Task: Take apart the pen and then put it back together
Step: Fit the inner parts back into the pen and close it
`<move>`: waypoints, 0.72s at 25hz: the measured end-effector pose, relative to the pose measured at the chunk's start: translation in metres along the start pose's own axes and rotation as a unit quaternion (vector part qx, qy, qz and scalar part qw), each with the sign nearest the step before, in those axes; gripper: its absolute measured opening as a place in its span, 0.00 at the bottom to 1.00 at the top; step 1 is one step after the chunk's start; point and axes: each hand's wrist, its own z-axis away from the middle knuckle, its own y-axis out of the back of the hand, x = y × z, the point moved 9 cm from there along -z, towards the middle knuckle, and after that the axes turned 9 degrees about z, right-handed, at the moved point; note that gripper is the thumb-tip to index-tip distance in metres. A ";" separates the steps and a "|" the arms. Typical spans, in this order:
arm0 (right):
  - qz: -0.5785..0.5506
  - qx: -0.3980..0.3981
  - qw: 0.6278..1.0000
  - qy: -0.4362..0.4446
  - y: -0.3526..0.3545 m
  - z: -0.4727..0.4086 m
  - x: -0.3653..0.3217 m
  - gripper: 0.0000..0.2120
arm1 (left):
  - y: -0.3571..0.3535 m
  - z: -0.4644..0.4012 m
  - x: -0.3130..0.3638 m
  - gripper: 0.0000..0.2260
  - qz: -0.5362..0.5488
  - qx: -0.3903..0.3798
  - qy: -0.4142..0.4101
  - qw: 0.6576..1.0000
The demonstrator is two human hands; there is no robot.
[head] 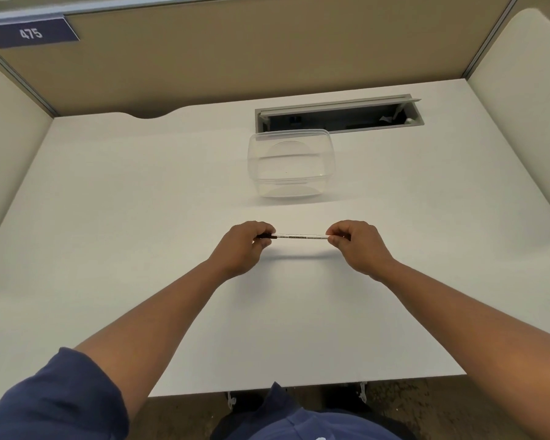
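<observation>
Hands (245,246) pinching pen (300,236) ends

The tub (291,163) stands on the desk (108,192). Behind the tub, just beside its far rim, the cable tray (337,117) is sunk into the desk. In front of the tub, well apart from it, the pen (300,236) is held level above the desk, the left hand (243,246) at its left end and the right hand (358,244) at its right end. Far left of the tub and behind it, a sign (31,34) sits on the partition (235,49).
</observation>
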 end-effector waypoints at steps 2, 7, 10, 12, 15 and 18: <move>0.017 0.009 1.000 0.012 -0.002 -0.004 0.001 0.04 | -0.003 -0.001 -0.006 0.10 0.015 0.012 0.013 1.000; 0.045 0.009 0.999 0.022 -0.012 -0.016 0.011 0.04 | -0.012 -0.008 -0.017 0.09 -0.006 0.021 0.021 1.000; 0.075 0.006 0.997 0.028 -0.017 -0.023 0.015 0.05 | -0.017 -0.013 -0.024 0.09 -0.014 0.017 0.030 0.999; 0.095 0.007 0.995 0.030 -0.020 -0.028 0.018 0.05 | -0.020 -0.016 -0.027 0.10 -0.024 0.013 0.036 0.999; 0.108 0.009 0.994 0.027 -0.025 -0.036 0.025 0.06 | -0.023 -0.019 -0.030 0.09 -0.034 0.010 0.037 0.999; 0.115 -0.002 0.993 0.023 -0.031 -0.040 0.029 0.06 | -0.026 -0.019 -0.035 0.09 -0.037 0.005 0.041 0.998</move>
